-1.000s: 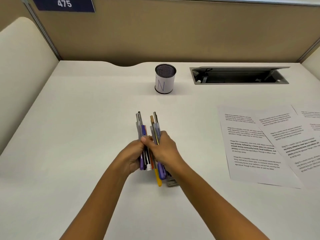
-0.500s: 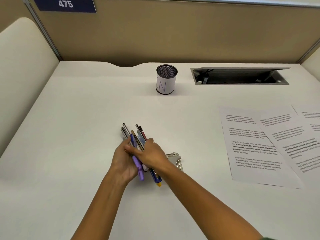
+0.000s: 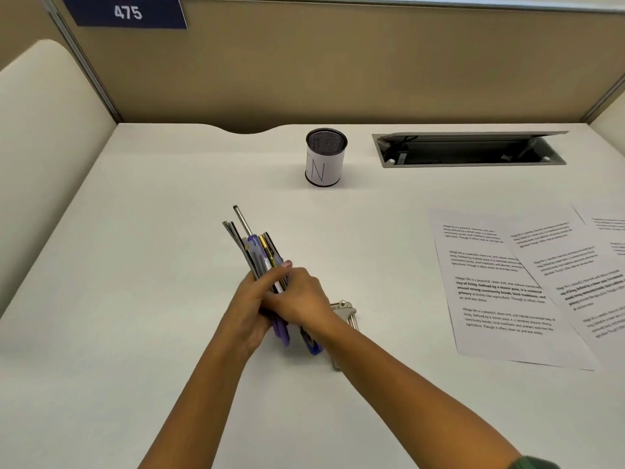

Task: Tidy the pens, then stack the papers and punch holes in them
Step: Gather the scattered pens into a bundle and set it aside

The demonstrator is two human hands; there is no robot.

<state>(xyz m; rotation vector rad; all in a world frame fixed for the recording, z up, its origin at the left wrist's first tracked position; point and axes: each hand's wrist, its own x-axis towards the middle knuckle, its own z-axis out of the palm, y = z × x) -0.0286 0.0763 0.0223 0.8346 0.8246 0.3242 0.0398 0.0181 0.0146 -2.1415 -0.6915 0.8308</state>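
A bundle of several pens [image 3: 254,252] is clasped between both hands at the middle of the white desk [image 3: 142,265], tips slanting away to the upper left. My left hand [image 3: 248,308] cups the bundle from the left and below. My right hand [image 3: 299,297] wraps over it from the right. A black mesh pen cup [image 3: 325,158] with a white label stands upright and empty-looking at the back centre. Printed papers [image 3: 500,292] lie spread and overlapping at the right. A metal hole punch [image 3: 346,314] sits just behind my right wrist, mostly hidden.
An open cable tray [image 3: 470,151] is sunk into the desk at the back right. Tan partition walls enclose the desk, with a blue sign "475" [image 3: 126,11] at the top left. A cream side panel [image 3: 40,137] borders the left.
The pen bundle has swung from pointing straight ahead to slanting up-left, and both hands shifted left with it, uncovering the hole punch.
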